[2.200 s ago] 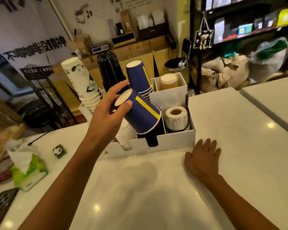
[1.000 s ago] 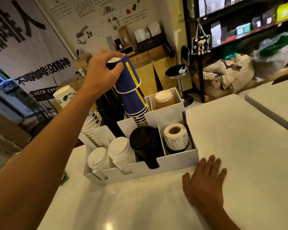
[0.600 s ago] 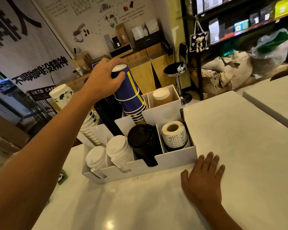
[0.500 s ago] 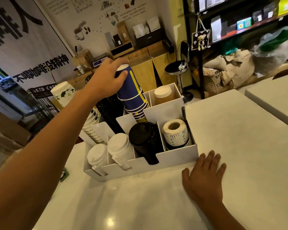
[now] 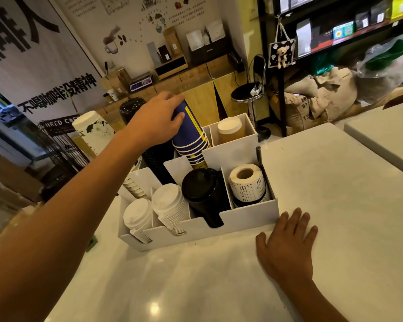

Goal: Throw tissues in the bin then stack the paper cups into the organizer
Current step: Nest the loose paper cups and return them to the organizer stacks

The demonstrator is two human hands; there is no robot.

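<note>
Illustrated wall (image 5: 130, 31), black shelving (image 5: 335, 31) (dim), wooden cabinets (image 5: 203, 98).

White counter (image 5: 323, 182); white organizer (image 5: 242, 220) on it, right hand (image 5: 286, 242) flat beside

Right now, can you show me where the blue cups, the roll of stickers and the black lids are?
blue cups (image 5: 191, 135), head view, on the side of the top cup below the fingers.
roll of stickers (image 5: 248, 185), head view, on its printed outer wrap.
black lids (image 5: 199, 185), head view, on the top lid's face.
</note>
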